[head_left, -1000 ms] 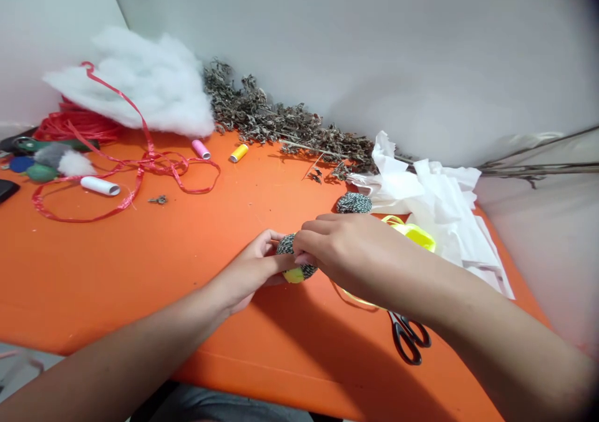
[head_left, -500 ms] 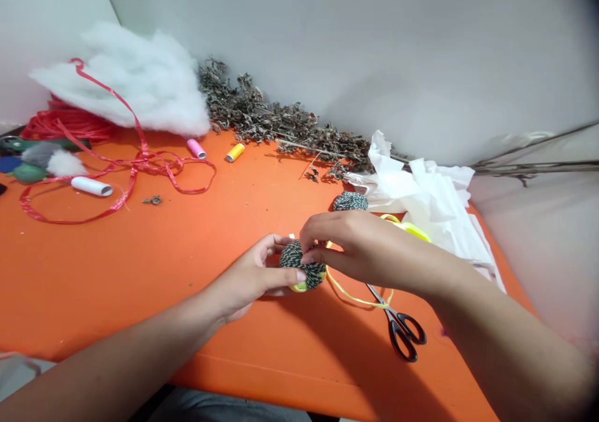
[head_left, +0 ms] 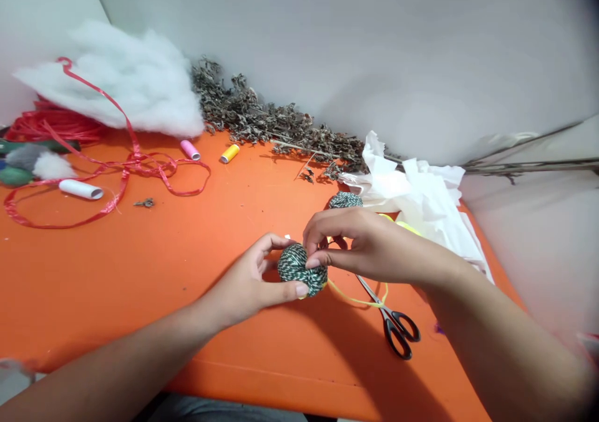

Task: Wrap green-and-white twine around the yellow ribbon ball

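Head view: left hand (head_left: 246, 281), right hand (head_left: 369, 244) on twine ball (head_left: 299, 271); scissors (head_left: 390, 322) near.

Bright even light, soft shadow below the right hand (head_left: 374, 247), dark blurred corners, bowed edges

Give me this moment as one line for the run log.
left hand: cradles twine ball | right hand: fingertips on twine ball | nearby: yellow cord, scissors

Head camera looks down at the table (head_left: 116, 272), corners rather blurred
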`<state>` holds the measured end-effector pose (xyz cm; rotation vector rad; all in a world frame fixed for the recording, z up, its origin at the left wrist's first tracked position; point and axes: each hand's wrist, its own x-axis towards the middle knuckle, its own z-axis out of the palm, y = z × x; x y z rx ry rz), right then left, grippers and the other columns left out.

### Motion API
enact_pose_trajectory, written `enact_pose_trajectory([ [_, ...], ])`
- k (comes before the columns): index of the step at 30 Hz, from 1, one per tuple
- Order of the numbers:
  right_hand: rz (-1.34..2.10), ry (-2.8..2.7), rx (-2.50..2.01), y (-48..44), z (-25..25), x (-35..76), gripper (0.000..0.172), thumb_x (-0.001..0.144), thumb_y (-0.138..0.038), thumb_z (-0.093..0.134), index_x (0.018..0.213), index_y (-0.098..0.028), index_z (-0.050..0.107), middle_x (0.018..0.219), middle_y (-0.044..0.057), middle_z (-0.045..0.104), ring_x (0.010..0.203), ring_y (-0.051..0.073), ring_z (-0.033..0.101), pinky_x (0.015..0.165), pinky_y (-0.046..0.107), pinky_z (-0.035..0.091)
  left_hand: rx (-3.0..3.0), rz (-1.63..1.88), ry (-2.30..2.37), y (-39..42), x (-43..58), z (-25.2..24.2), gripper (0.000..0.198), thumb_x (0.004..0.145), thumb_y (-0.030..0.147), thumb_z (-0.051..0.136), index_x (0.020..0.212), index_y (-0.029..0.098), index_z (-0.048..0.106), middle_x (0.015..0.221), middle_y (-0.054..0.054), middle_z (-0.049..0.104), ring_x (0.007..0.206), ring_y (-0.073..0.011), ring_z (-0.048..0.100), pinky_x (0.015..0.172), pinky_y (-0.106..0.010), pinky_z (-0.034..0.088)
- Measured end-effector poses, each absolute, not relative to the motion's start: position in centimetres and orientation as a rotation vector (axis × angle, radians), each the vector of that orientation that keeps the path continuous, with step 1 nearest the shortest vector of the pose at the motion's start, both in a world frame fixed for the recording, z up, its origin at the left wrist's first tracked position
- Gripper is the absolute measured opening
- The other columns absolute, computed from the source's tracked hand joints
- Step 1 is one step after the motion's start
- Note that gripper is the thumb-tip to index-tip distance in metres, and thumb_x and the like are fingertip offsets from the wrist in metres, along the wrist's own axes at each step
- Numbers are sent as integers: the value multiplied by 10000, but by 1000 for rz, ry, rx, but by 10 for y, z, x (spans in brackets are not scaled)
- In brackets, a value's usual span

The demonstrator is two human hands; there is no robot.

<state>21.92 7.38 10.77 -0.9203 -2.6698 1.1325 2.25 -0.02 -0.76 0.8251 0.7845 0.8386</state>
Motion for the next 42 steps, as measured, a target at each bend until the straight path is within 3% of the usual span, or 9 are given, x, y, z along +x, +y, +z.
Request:
enact_pose_trajectory([
  [6, 1130, -2620, -959, 67, 108, 221, 197, 950, -343, 673, 894, -155, 693, 891, 56, 700, 778, 146, 603, 669, 268, 441, 855, 840, 736, -2, 21, -4, 547, 722, 275, 878, 1133, 258, 518, 1227, -59, 618, 1112, -213, 623, 978, -383, 481],
  [14, 1162, -2576, -892, 54, 102, 228, 76, 935, -227, 697, 896, -162, 694, 903, 48, 706, 809, 141, 626, 723, 268, 464, 882, 771, 791, -5, 21, -1, 533, 716, 350, 873, 1116, 255, 533, 1129, -57, 648, 1056, -230, 640, 907, -369, 509],
  [27, 1296, -2565, -949, 53, 112, 232, 149, 968, -284, 652, 897, -163, 700, 874, 37, 694, 756, 128, 609, 642, 246, 447, 1101, 725, 791, -6, 14, 4, 621, 661, 280, 907, 1186, 292, 575, 1340, -82, 609, 1272, -287, 575, 1094, -449, 416],
  [32, 1171, -2455, -1002, 47, 100, 233, 169, 968, -305, 651, 874, -166, 661, 860, 46, 676, 776, 146, 606, 689, 268, 474, 1109, 842, 787, -7, 14, -2, 557, 747, 271, 843, 1248, 305, 601, 1511, -80, 496, 1397, -293, 480, 1154, -428, 387],
  [35, 1120, -2365, -1054, 38, 88, 231, 146, 974, -283, 640, 881, -171, 653, 883, 44, 668, 771, 139, 599, 709, 272, 484, 1098, 836, 783, -6, 15, -2, 596, 782, 293, 815, 1332, 304, 588, 1435, -84, 577, 1372, -293, 507, 1148, -418, 400],
  [38, 1071, -2265, -1104, 26, 75, 225, 111, 964, -240, 649, 875, -173, 651, 884, 39, 660, 756, 131, 592, 682, 262, 473, 1149, 808, 889, -5, 17, -1, 699, 731, 331, 862, 1364, 326, 566, 1394, -67, 609, 1334, -301, 532, 1125, -414, 415],
  [42, 1032, -2144, -1060, 12, 62, 221, 88, 950, -222, 672, 874, -181, 656, 862, 28, 658, 764, 132, 600, 676, 263, 471, 1256, 781, 1026, -7, 17, 2, 726, 716, 355, 866, 1349, 344, 509, 1289, -45, 626, 1175, -264, 605, 1005, -372, 483],
])
